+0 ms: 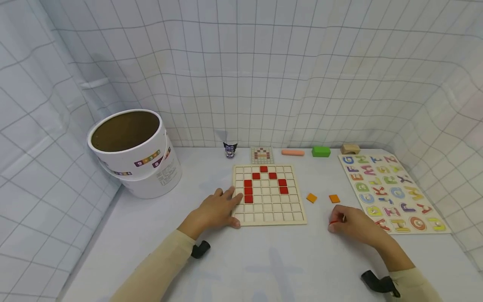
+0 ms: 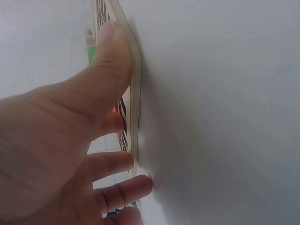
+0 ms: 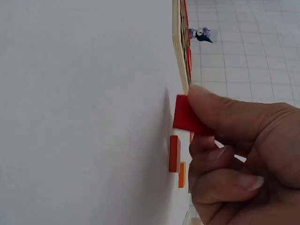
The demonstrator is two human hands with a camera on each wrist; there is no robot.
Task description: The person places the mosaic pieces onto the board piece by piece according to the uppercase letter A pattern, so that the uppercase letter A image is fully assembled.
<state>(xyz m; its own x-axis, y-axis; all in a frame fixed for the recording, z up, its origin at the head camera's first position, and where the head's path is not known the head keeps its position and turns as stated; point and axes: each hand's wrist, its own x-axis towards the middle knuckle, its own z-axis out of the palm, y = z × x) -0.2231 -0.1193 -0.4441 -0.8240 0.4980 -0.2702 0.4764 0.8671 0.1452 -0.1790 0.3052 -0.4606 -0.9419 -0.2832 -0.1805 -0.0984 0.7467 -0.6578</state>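
Note:
A wooden grid board [image 1: 271, 216] lies flat with several red square tiles [image 1: 248, 191] set in its cells, forming part of an arch. My left hand [image 1: 216, 209] rests on the board's left edge, fingers spread, thumb at the near corner. To the board's right, my right hand [image 1: 352, 222] pinches a red square tile [image 3: 190, 115] between thumb and fingers, just above the table. Two orange square tiles [image 1: 311, 197] lie between the board and that hand. Behind the board stands a small pattern card [image 1: 262, 155] showing a similar figure.
An alphabet puzzle board [image 1: 396, 193] lies at the right. Along the back are a small dark figurine [image 1: 230, 150], an orange stick [image 1: 292, 153], a green block [image 1: 320, 152] and a wooden block [image 1: 350, 149]. A large white bucket [image 1: 151, 176] stands at the left.

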